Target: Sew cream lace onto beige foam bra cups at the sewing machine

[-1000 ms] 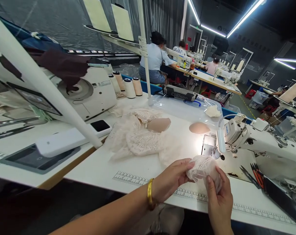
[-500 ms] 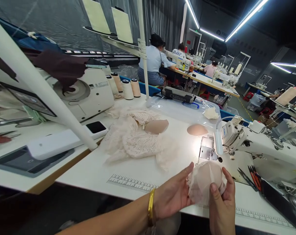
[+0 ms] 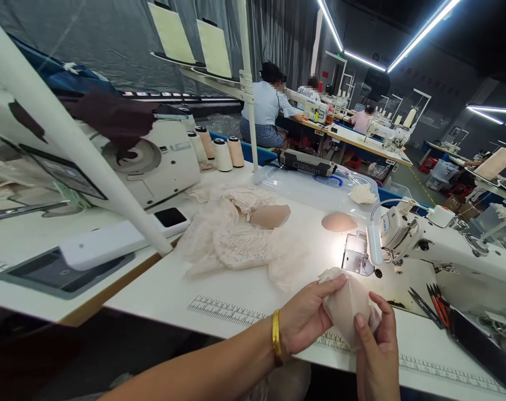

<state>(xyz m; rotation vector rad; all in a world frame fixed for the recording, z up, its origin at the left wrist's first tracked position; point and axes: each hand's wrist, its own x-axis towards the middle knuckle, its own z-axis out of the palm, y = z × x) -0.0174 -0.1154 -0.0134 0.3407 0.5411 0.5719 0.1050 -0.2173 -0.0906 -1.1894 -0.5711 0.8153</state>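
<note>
A pale beige bra cup (image 3: 348, 309) with sheer fabric over it is held between my two hands, just in front of the sewing machine's lit needle plate (image 3: 355, 259). My left hand (image 3: 315, 314), with a gold bangle at the wrist, pinches the cup's left edge, thumb on top. On the lower right, my right hand (image 3: 376, 334) grips it with the thumb pressed on the front; some fingers are hidden behind. Another beige cup (image 3: 339, 222) lies behind the needle plate. To the left rests a heap of cream lace (image 3: 244, 245) with a beige cup piece (image 3: 272, 216) in it.
On the right stand the white sewing machine (image 3: 424, 239), black snips (image 3: 425, 306) and orange-handled scissors (image 3: 439, 306). Thread cones (image 3: 223, 155) and a slanted white post (image 3: 86, 150) are at left. A clear plastic sheet (image 3: 295, 181) lies at the back. Several people sit at machines beyond.
My left thumb has moved from beside the cup onto its upper edge. The cup has been turned and folded more narrowly. The view has shifted slightly left.
</note>
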